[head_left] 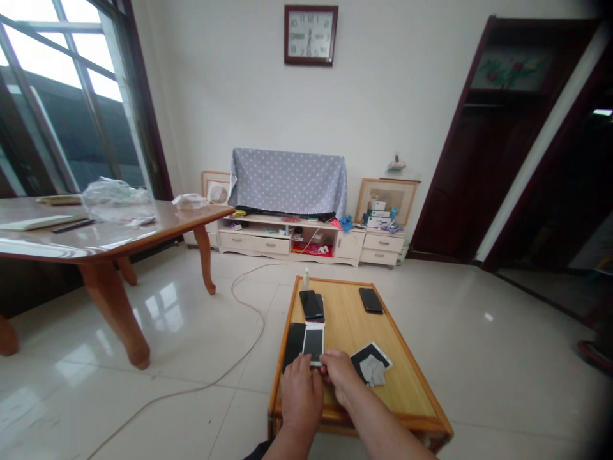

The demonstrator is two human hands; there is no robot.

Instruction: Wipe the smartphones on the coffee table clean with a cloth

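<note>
A white smartphone (313, 343) with a dark screen lies at the near left of the low wooden table. My left hand (301, 388) grips its near left corner, fingers bent over the edge. At the near right corner, my right hand (338, 372) pinches the same phone; its fingertips are partly hidden. A black flat item (294, 344) lies under and left of the phone. Just beyond is a stack topped by a black phone (311, 304). To the right of my right hand, a grey cloth (373, 370) partly covers a white-edged tablet (383, 355).
Another black phone (370, 300) lies at the low table's (347, 294) far right. A small bottle (306, 279) stands at its far left corner. A larger table (182, 220) with plastic bags is at left. A cable (230, 367) runs across the floor. A white cabinet (253, 243) lines the wall.
</note>
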